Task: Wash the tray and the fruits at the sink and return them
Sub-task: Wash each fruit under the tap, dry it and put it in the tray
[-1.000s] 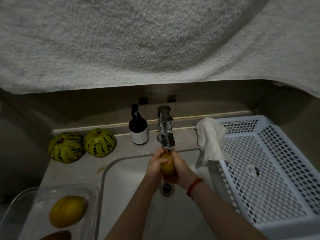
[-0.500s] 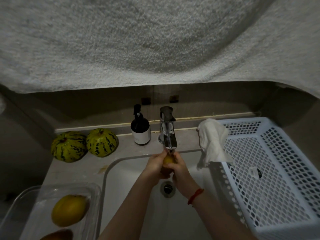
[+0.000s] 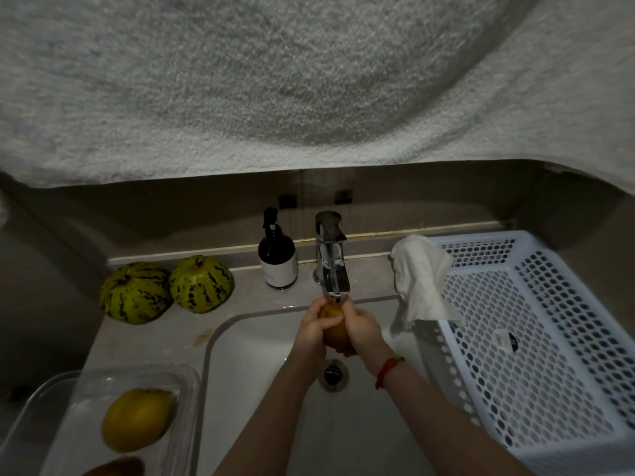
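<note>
Hands: the left hand (image 3: 311, 329) and right hand (image 3: 364, 329) are holding a yellow-orange oval fruit (image 3: 335, 329) under the shiny metal tap (image 3: 331, 262).
Tray: the clear plastic tray (image 3: 185, 379) is holding another yellow round fruit (image 3: 137, 419).
Counter: two green striped melons (image 3: 166, 290) are sitting left of the white sink (image 3: 247, 355).

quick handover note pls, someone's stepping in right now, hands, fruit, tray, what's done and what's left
Left hand and right hand both grip one mango under the faucet, over the sink.
Clear tray sits on the counter left of the sink, holding a yellow mango and a second fruit at the frame edge.
Done: cannot tell what is already washed.
Left: finish this mango, put it in the tray, return everything.
</note>
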`<state>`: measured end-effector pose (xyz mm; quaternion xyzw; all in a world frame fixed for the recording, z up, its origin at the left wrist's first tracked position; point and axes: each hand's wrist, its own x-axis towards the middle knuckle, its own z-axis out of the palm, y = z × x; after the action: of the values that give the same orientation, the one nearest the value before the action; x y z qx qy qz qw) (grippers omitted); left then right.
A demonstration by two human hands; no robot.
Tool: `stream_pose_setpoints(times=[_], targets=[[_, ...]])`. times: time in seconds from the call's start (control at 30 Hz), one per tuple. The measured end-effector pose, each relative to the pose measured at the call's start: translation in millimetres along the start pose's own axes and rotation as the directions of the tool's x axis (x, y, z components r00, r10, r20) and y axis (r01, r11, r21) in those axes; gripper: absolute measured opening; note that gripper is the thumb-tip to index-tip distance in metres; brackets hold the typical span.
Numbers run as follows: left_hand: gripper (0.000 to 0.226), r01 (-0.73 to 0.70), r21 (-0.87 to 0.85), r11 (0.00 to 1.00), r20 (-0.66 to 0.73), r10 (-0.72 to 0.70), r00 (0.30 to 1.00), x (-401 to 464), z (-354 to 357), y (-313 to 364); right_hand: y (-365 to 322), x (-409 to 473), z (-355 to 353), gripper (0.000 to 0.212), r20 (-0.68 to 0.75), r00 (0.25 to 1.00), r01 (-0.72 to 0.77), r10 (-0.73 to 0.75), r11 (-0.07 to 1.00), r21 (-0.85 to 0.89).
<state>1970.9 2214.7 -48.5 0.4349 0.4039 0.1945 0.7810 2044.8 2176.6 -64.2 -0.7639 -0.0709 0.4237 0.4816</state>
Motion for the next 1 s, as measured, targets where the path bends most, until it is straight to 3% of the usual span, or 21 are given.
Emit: stream_pose_setpoints(times=[0.07, 0.13, 0.2, 0.3, 0.43, 0.5, 0.6, 0.67, 0.73, 0.8, 0.87, 0.93, 1.0], targets=[[0.038, 0.030, -0.042, 0.999, 0.025, -0.029, 0.999, 0, 1, 4, 6, 1, 2, 0.029, -0.028, 0.984, 0.179, -0.178, 0.984, 0.020], [0.037, 0.096, -0.100, 0.990, 0.049, -0.092, 0.995, -1, 2, 7, 13, -3, 4, 0.028, 0.030, 0.957, 0.285, -0.290, 0.953, 0.104], [0.036, 0.162, -0.095, 0.982, 0.067, -0.156, 0.985, -3, -1, 8, 18, -7, 5, 0.041, 0.116, 0.940, 0.299, -0.321, 0.939, 0.168], [0.035, 0.199, -0.014, 0.980, -0.040, -0.200, 0.979, 1, -6, 7, 23, -11, 4, 0.052, 0.191, 0.937, 0.250, -0.293, 0.942, 0.223], [0.021, 0.089, 0.121, 0.989, -0.147, -0.070, 0.987, 5, -7, 1, 20, -13, 7, 0.019, 0.173, 0.908, 0.366, -0.382, 0.923, 0.115], [0.020, 0.013, 0.125, 0.992, -0.109, 0.000, 0.994, 4, -6, -6, 12, -6, 10, 0.009, 0.094, 0.953, 0.284, -0.289, 0.957, 0.059], [0.017, -0.081, 0.192, 0.978, -0.080, 0.097, 0.992, 1, -3, -14, 2, 6, 8, 0.022, 0.000, 1.000, 0.015, -0.015, 0.989, -0.147], [0.020, -0.130, 0.293, 0.947, -0.064, 0.155, 0.986, 3, -2, -17, -4, 5, 2, 0.039, 0.100, 0.979, -0.171, 0.179, 0.982, -0.083], [0.025, -0.153, 0.356, 0.922, -0.077, 0.193, 0.978, 4, -3, -15, -4, 3, -2, 0.048, 0.219, 0.944, -0.262, 0.248, 0.964, 0.038], [0.026, -0.149, 0.285, 0.947, -0.085, 0.180, 0.980, 5, -4, -11, 2, 2, -1, 0.042, 0.180, 0.975, -0.142, 0.129, 0.988, 0.061], [0.025, -0.104, 0.185, 0.977, -0.092, 0.123, 0.988, 5, -1, -4, 10, 2, 5, 0.029, 0.084, 0.989, 0.118, -0.123, 0.991, 0.068], [0.027, -0.002, 0.064, 0.998, -0.104, 0.008, 0.995, 6, 0, 2, 20, 2, 10, 0.033, 0.104, 0.940, 0.309, -0.325, 0.940, 0.143], [0.036, 0.102, 0.054, 0.993, -0.098, -0.096, 0.990, 7, -4, 5, 26, -3, 10, 0.042, 0.164, 0.906, 0.356, -0.391, 0.912, 0.205]])
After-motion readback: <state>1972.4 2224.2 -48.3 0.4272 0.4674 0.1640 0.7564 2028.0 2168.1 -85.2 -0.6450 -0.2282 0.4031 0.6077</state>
